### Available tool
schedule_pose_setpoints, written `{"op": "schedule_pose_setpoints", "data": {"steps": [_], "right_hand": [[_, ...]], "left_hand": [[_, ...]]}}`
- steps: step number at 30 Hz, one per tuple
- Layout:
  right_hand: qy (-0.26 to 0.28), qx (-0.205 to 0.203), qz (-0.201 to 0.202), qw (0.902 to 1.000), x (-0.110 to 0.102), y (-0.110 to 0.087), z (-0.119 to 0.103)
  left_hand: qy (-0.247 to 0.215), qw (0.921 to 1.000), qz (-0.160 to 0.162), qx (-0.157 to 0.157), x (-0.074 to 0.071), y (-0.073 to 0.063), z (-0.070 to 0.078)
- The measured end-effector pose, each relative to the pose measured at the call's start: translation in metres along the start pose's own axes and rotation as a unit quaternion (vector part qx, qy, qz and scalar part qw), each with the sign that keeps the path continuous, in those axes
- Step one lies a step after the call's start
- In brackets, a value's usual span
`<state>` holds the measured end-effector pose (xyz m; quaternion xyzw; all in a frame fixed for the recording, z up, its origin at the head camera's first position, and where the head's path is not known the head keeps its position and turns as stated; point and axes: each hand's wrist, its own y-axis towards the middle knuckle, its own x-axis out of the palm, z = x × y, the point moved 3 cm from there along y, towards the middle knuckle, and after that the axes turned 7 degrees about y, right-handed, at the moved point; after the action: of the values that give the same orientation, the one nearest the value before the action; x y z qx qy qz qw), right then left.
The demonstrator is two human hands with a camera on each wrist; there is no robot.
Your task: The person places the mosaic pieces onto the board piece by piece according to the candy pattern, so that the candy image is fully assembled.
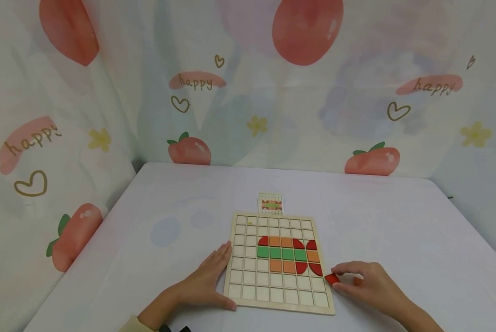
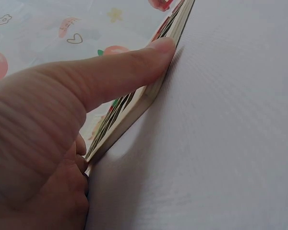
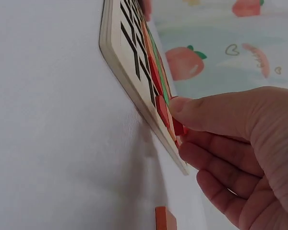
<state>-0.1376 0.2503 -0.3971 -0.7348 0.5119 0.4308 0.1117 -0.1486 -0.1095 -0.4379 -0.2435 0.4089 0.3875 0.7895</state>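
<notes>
A light wooden grid board lies flat on the table, with red, orange and green pieces filling a patterned patch toward its right side. My left hand rests against the board's left edge, fingers extended; in the left wrist view its thumb presses the near edge. At the board's right edge, my right hand pinches a red piece between thumb and fingertips. The right wrist view shows this red piece close beside the board's rim. A loose orange piece is on the table, partly behind the right hand.
A small pattern card, printed with a similar red, orange and green design, sits just beyond the board's far edge. A white cloth covers the table. Printed fabric hangs behind and on both sides.
</notes>
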Motion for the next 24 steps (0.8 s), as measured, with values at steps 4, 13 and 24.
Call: {"op": "schedule_pose_setpoints", "data": {"steps": [4, 13, 24], "right_hand": [[0.010, -0.002, -0.001, 1.0000, 0.005, 0.005, -0.004], [0.012, 0.013, 0.004, 0.9998, 0.016, 0.022, -0.017], [0.039, 0.017, -0.020, 0.9989, 0.032, 0.037, -0.027]], "left_hand": [[-0.002, 1.0000, -0.001, 0.003, 0.002, 0.001, -0.001], [-0.003, 1.0000, 0.004, 0.006, 0.001, 0.000, -0.001], [-0.001, 1.0000, 0.002, 0.004, -0.001, -0.001, 0.001]]}}
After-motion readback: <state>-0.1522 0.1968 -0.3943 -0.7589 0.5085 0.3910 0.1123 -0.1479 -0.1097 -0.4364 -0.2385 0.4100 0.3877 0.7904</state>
